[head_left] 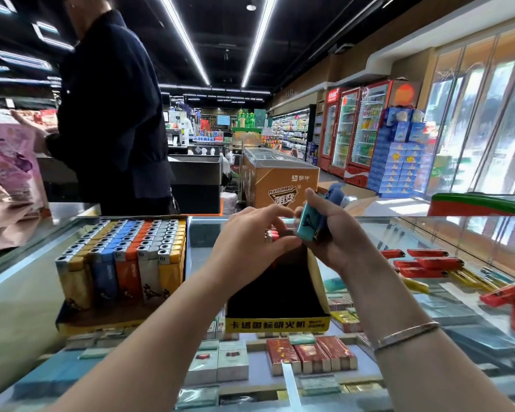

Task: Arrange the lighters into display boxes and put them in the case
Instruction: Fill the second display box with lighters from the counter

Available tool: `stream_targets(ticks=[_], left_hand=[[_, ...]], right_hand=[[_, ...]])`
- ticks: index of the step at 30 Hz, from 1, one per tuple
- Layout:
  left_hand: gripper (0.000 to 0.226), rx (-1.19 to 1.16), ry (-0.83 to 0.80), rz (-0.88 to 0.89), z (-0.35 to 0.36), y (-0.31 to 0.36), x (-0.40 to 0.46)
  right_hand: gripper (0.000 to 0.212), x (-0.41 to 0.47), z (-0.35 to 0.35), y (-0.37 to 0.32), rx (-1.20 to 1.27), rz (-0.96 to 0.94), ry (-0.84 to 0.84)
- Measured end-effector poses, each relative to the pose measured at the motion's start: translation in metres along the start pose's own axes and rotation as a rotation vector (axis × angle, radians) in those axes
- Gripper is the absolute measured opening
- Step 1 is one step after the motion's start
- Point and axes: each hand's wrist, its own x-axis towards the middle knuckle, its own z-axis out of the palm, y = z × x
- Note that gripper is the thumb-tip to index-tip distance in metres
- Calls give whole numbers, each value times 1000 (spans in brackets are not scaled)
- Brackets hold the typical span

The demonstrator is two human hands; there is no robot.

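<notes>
Long white ceiling strip lights [188, 40] run across a dark ceiling, while daylight floods through the tall glass windows [488, 120] at right, washing them out. The glass counter top [399, 233] shows pale reflections. Edges bend and smear; the centre stays fairly sharp

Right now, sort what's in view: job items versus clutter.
Job: full box; near-empty box; teal lighters in right hand; left hand; loose red lighters.
Clutter: cigarette packs under the glass; pink bag; freezer.
</notes>
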Motion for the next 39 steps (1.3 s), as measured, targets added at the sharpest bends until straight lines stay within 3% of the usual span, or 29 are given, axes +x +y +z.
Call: stream_targets(ticks=[4, 9, 11, 14, 21, 24, 27, 29, 33, 39], left_hand=[[36, -171, -59, -64, 2, 5, -1], [33, -362, -30, -142, 3, 3, 0], [43, -364, 20, -145, 2, 2, 1], [64, -358, 24, -148, 0, 2, 2], [27, -399, 53, -169, -2, -4, 4], [23, -468, 65, -251, -1, -6, 3], [27, -455, 103, -277, 0, -7, 3], [26, -371, 127, -236, 1, -8, 3], [22, -166, 120, -104, 6, -7, 2], [15, 12, 11, 15, 13, -7, 6]], right_hand=[[44, 0, 4, 3, 9, -10, -38], [10, -3, 8, 7, -136, -166, -124], [6, -5, 9, 8, -230, -209, -207], [18, -5, 10, 10, -344, -239, -258], [19, -10, 15, 13, -598, -291, -227], [19, -10, 17, 12, -711, -401, -92], [21, -2, 5, 5, -756, -488, 205], [15, 2, -5, 2, -718, -393, 318], [7, 6, -12, 5, -546, -89, 291], [10, 6, -12, 8, -535, -40, 298]])
